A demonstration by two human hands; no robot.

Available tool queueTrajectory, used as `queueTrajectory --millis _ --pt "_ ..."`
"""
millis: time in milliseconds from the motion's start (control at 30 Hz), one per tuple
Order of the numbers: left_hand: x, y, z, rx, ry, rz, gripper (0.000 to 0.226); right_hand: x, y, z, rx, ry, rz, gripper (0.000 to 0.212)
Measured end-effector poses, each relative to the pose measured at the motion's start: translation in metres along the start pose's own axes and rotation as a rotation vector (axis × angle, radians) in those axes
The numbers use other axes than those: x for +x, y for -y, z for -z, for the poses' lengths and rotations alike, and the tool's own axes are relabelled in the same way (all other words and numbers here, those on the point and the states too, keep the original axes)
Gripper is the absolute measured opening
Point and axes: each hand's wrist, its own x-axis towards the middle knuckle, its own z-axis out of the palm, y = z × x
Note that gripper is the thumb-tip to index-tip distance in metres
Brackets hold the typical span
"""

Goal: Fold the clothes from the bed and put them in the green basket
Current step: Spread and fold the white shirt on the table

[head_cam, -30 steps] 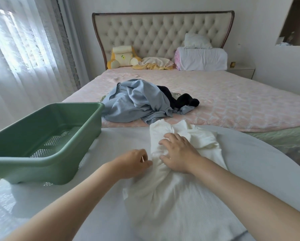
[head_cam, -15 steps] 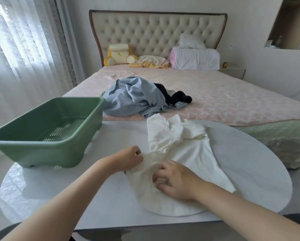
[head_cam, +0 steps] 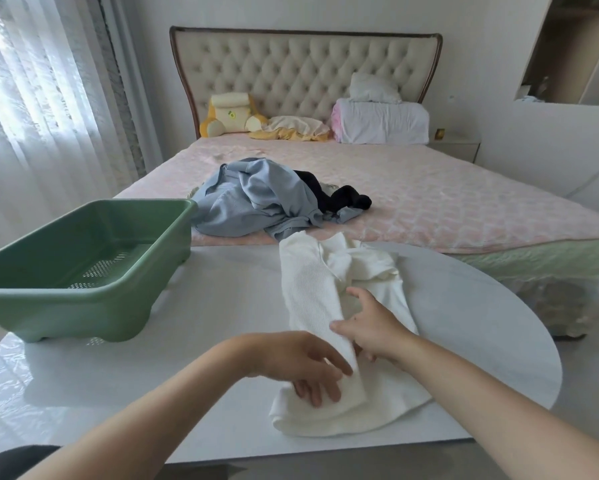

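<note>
A white knitted garment (head_cam: 309, 282) lies on the white table (head_cam: 208, 306) in front of me, its left side folded over into a long strip. My left hand (head_cam: 303, 365) rests flat on the near end of that strip with its fingers spread. My right hand (head_cam: 372, 325) pinches the strip's right edge, thumb on top and fingers beneath. The empty green basket (head_cam: 83, 317) stands on the table's left side. On the pink bed (head_cam: 464, 202) behind lie a crumpled light blue garment (head_cam: 256, 202) and a black garment (head_cam: 346, 199), touching each other.
The oval table's far edge meets the bed's foot. A yellow cushion (head_cam: 227, 112), a cream cloth (head_cam: 298, 126) and white pillows (head_cam: 381, 121) sit at the tufted headboard. Sheer curtains (head_cam: 31, 116) hang at the left, and a nightstand (head_cam: 457, 148) stands at the right.
The garment's left side has been folded over toward the middle. My left hand opened and moved onto the fold's near end. My right hand shifted to the strip's edge.
</note>
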Motion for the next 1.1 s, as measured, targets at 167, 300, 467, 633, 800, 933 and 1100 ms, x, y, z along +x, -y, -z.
queueTrajectory --millis 167,300,467,633,800,933,1100 --pt "-0.003 0.008 0.018 0.101 -0.536 -0.098 0.017 -0.002 -0.007 -0.006 -0.333 0.036 0.047 0.074" --pt "-0.002 0.021 0.009 0.497 -0.555 0.082 0.022 -0.009 -0.005 -0.008 -0.781 -0.07 0.197 0.079" --pt "-0.008 0.028 0.002 0.281 -0.471 0.304 0.058 -0.009 -0.009 -0.006 -0.967 0.04 0.558 0.084" --pt "-0.025 0.031 0.005 -0.25 -0.422 0.22 0.035 -0.006 -0.012 -0.014 -0.935 0.262 0.365 0.084" --pt "-0.041 0.042 0.009 -0.25 -0.167 0.281 0.013 -0.001 -0.003 -0.013 -0.916 0.213 0.441 0.068" --pt "-0.045 0.031 0.021 0.044 0.05 0.408 0.022 0.012 -0.005 -0.029 -0.869 0.023 0.486 0.063" --pt "-0.028 0.026 0.036 0.394 -0.432 0.254 0.026 0.027 -0.008 -0.037 -0.861 0.276 0.237 0.106"
